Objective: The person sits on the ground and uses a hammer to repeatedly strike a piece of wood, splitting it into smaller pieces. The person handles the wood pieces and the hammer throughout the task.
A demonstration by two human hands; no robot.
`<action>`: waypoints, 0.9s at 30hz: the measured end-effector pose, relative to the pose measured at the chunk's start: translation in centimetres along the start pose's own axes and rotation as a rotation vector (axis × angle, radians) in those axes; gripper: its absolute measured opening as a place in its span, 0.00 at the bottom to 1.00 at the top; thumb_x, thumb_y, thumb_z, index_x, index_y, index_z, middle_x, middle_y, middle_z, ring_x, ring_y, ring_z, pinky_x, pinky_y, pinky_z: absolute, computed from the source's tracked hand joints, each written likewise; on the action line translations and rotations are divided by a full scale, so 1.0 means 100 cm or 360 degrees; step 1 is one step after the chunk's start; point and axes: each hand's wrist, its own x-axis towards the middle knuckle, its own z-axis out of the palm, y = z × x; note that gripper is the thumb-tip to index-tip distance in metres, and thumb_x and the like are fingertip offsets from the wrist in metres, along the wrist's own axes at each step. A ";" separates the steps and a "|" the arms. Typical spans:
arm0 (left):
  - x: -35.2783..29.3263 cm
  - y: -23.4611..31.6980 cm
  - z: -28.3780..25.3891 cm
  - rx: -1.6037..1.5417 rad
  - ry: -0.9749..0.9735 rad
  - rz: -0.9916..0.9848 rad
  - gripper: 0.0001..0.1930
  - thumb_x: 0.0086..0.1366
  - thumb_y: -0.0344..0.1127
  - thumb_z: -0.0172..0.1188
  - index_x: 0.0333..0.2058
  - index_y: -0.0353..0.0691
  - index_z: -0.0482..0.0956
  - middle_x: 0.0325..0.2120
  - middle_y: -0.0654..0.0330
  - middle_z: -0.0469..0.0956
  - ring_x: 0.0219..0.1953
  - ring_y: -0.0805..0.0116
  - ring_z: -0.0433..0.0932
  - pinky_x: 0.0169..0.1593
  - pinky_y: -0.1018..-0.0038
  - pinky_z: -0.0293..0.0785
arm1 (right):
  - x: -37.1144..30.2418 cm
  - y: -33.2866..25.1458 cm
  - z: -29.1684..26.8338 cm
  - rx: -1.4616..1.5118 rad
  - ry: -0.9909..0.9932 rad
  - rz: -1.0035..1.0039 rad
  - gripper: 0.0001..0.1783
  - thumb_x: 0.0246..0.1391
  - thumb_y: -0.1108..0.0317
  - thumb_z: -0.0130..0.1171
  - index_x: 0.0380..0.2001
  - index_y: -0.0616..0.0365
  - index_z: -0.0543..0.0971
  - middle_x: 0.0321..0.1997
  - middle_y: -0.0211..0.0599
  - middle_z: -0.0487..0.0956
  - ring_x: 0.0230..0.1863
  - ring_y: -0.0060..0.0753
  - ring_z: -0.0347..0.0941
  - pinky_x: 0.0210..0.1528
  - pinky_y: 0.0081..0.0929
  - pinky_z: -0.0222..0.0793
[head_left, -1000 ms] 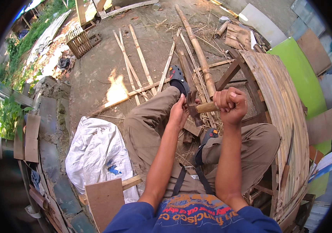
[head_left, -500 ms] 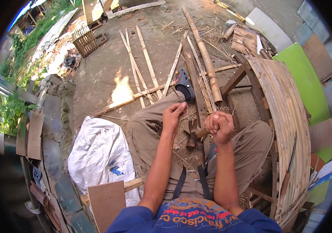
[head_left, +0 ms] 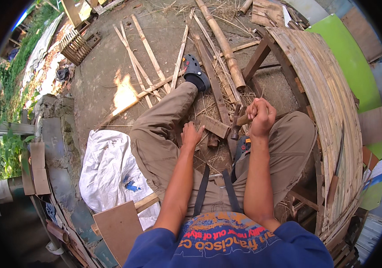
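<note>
My right hand (head_left: 261, 118) is closed round the wooden handle of a hammer (head_left: 235, 130), whose dark metal head points left. Beside that head, a short wooden block (head_left: 215, 127) lies tilted over other wood between my legs. My left hand (head_left: 192, 135) is by the block's left end, next to my left leg, with its fingers apart and nothing visible in them. A long dark wooden plank (head_left: 214, 85) runs away from the block, past my shoe (head_left: 195, 73).
A thick bamboo pole (head_left: 221, 40) and several split bamboo strips (head_left: 148, 47) lie ahead. To my right stands a bamboo-slat bench (head_left: 329, 102) with a long knife (head_left: 335, 178) on it. A white sack (head_left: 108, 167) and a brown board (head_left: 116, 228) are on the left.
My left hand has come down and left from its pinched position, and its fingers have spread. The hammer has shifted slightly up and right with my right hand; the block now shows. The view has also shifted.
</note>
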 end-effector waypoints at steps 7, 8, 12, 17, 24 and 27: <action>-0.014 0.040 0.038 0.0483 -0.0398 0.0290 0.49 0.45 0.66 0.72 0.58 0.36 0.68 0.58 0.52 0.69 0.62 0.54 0.66 0.59 0.53 0.67 | -0.003 0.008 -0.022 -0.0107 0.0208 0.0034 0.18 0.58 0.73 0.52 0.14 0.60 0.67 0.14 0.25 0.62 0.16 0.17 0.57 0.19 0.21 0.51; -0.014 0.034 0.047 0.0484 -0.0353 0.0391 0.46 0.45 0.64 0.72 0.56 0.38 0.71 0.56 0.51 0.70 0.59 0.53 0.69 0.57 0.53 0.68 | -0.004 0.008 -0.026 -0.0073 0.0236 0.0056 0.18 0.58 0.73 0.52 0.14 0.60 0.67 0.14 0.25 0.62 0.15 0.17 0.57 0.19 0.21 0.52; -0.004 0.005 0.074 0.0417 -0.0405 0.0717 0.30 0.48 0.53 0.72 0.48 0.44 0.78 0.47 0.52 0.77 0.49 0.50 0.77 0.52 0.56 0.74 | -0.007 0.009 -0.025 -0.0050 0.0360 0.0162 0.18 0.58 0.74 0.53 0.13 0.60 0.67 0.14 0.25 0.62 0.15 0.18 0.57 0.19 0.21 0.52; -0.002 0.013 0.080 0.0569 -0.0475 0.0923 0.13 0.55 0.42 0.67 0.39 0.47 0.82 0.37 0.55 0.81 0.41 0.50 0.81 0.44 0.56 0.77 | -0.004 0.016 -0.019 -0.0091 0.0289 0.0140 0.20 0.58 0.73 0.53 0.12 0.60 0.67 0.13 0.26 0.62 0.15 0.18 0.58 0.19 0.22 0.53; -0.003 0.009 0.063 0.0143 -0.0251 0.0978 0.11 0.59 0.40 0.63 0.37 0.43 0.83 0.35 0.48 0.80 0.41 0.46 0.79 0.45 0.56 0.76 | -0.004 0.026 -0.011 -0.0119 0.0226 0.0130 0.19 0.58 0.72 0.53 0.13 0.59 0.67 0.14 0.25 0.63 0.15 0.18 0.58 0.19 0.21 0.54; -0.006 0.012 0.053 -0.0164 -0.0232 0.0834 0.11 0.61 0.38 0.61 0.37 0.38 0.82 0.34 0.45 0.80 0.42 0.44 0.78 0.46 0.55 0.74 | -0.002 0.030 -0.012 -0.0124 0.0244 0.0157 0.20 0.59 0.70 0.53 0.13 0.58 0.66 0.14 0.25 0.63 0.15 0.18 0.58 0.19 0.21 0.53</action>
